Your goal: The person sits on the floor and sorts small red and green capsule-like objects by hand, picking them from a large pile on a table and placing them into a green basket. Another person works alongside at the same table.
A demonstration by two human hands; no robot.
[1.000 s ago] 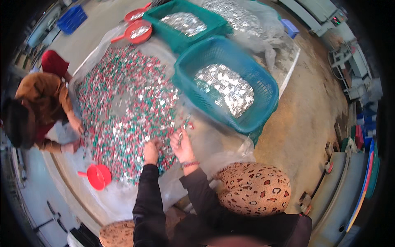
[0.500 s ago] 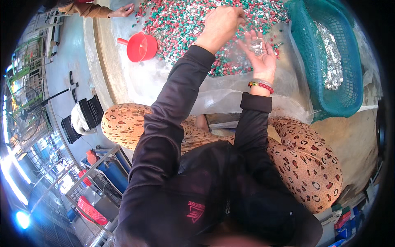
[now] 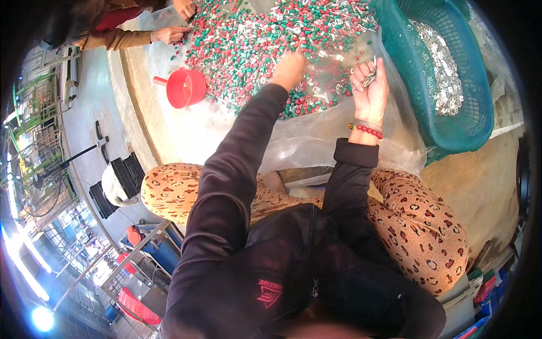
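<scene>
A wide heap of small red and green pebble-like pieces (image 3: 237, 62), mixed with small clear loop-shaped pieces (image 3: 319, 93), lies on a translucent sheet in front of me. My left hand (image 3: 289, 70) is over the heap's near part, back upward and fingers curled in; what they hold, if anything, is hidden. To its right, my right hand (image 3: 370, 85) is raised palm up at the heap's right edge. Its fingers are bent around several clear pieces, which show between thumb and fingers. A beaded bracelet (image 3: 366, 130) circles the right wrist.
A teal mesh-lined basket (image 3: 480, 96) with many clear pieces stands at the right. At the left sits a red dipper (image 3: 186, 87). Another person's hand (image 3: 169, 35) touches the heap's far left edge, with a second hand (image 3: 184, 8) beyond it.
My left hand has moved left and nearer to me, down over the heap. My right hand has gone from spread fingers to curled ones around the clear pieces. The other person's second hand has appeared.
</scene>
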